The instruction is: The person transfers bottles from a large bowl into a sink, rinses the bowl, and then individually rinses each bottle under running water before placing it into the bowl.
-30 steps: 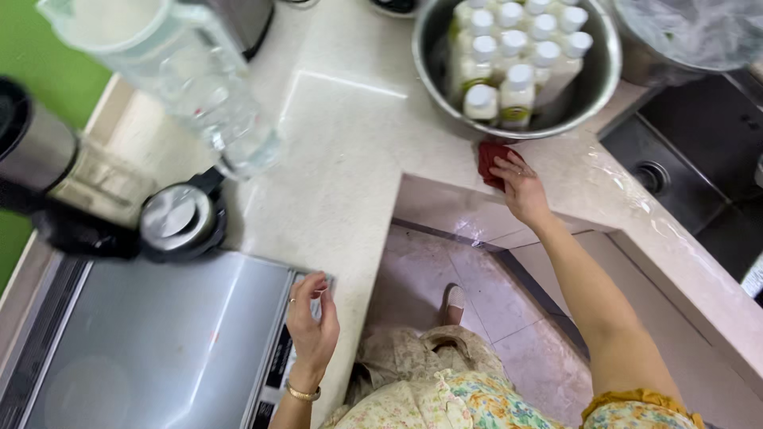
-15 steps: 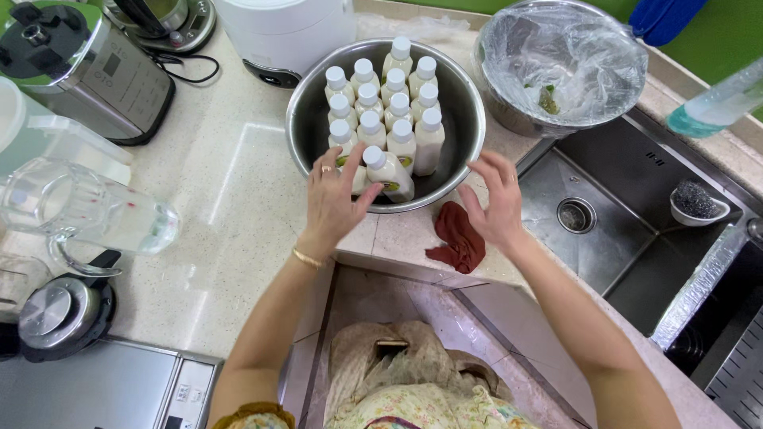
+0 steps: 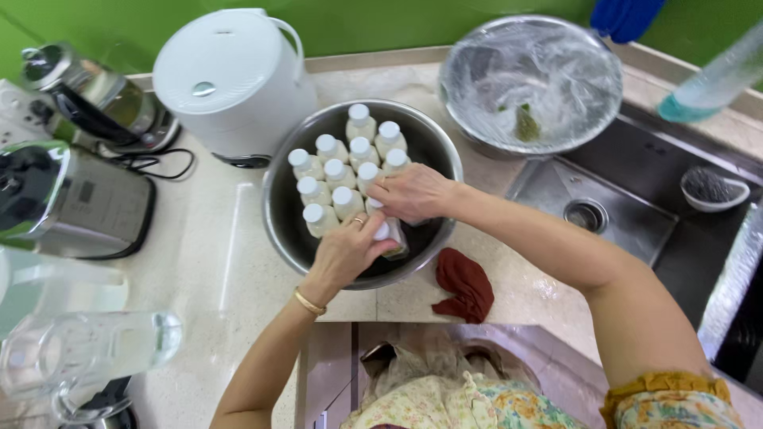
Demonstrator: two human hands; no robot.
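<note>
A steel bowl [image 3: 282,199] on the pale counter holds several small white-capped bottles [image 3: 334,171] of pale liquid, standing upright. Both my hands reach into it. My left hand [image 3: 348,253] grips one bottle [image 3: 389,234] at the bowl's near side, fingers wrapped around its cap and neck. My right hand [image 3: 413,191] comes in from the right and rests on the bottles beside it, fingers curled over a cap.
A dark red cloth [image 3: 465,286] lies just right of the bowl. A film-covered steel bowl [image 3: 531,83] stands behind, next to the sink [image 3: 628,206]. A white cooker [image 3: 230,79], kettle [image 3: 95,99], blender base [image 3: 71,199] and glass jug [image 3: 87,349] crowd the left.
The view has swung from the left counter to the bowl. My right hand left the red cloth and my left hand came up from below; both moved into the bowl onto the bottles.
</note>
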